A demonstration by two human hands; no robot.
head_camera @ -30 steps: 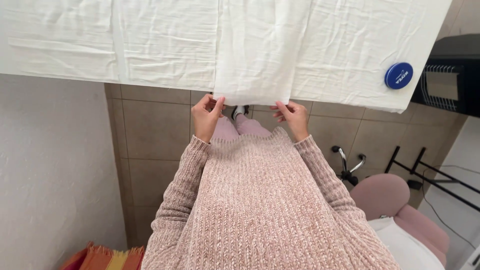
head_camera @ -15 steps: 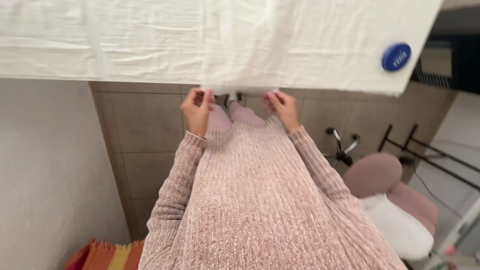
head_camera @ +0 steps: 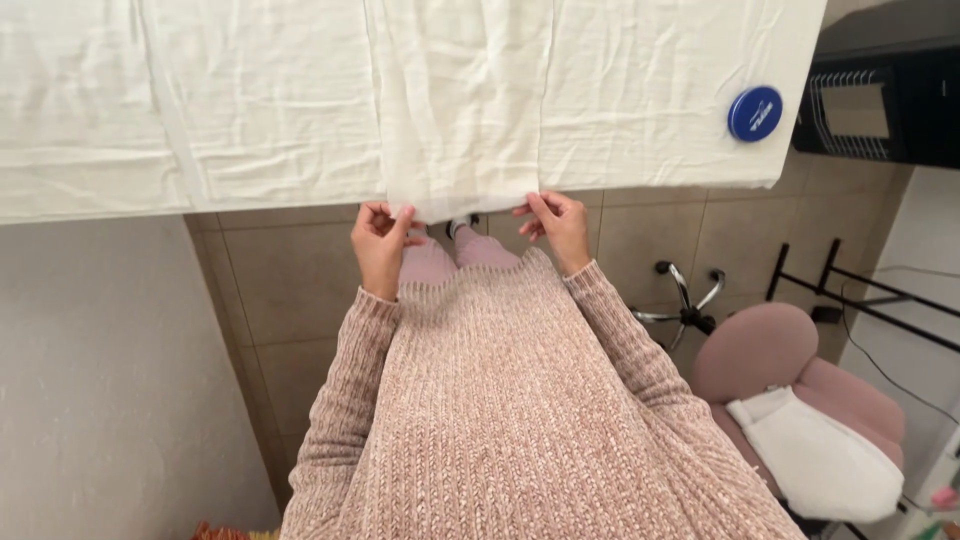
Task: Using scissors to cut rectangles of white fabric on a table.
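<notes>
Item: white cloth strip (head_camera: 460, 100), lying lengthwise on the sheet-covered table (head_camera: 250, 110). Our left hand (head_camera: 380, 240) and right hand (head_camera: 558, 225) pinch its near corners at the table edge. Spread flat; no fold made. Blue tin (head_camera: 755, 113) far right.

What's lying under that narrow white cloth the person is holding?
Under the narrow white cloth, pinched by left hand and right hand, lies a wrinkled white sheet over a table. The tabletop itself is hidden.
</notes>
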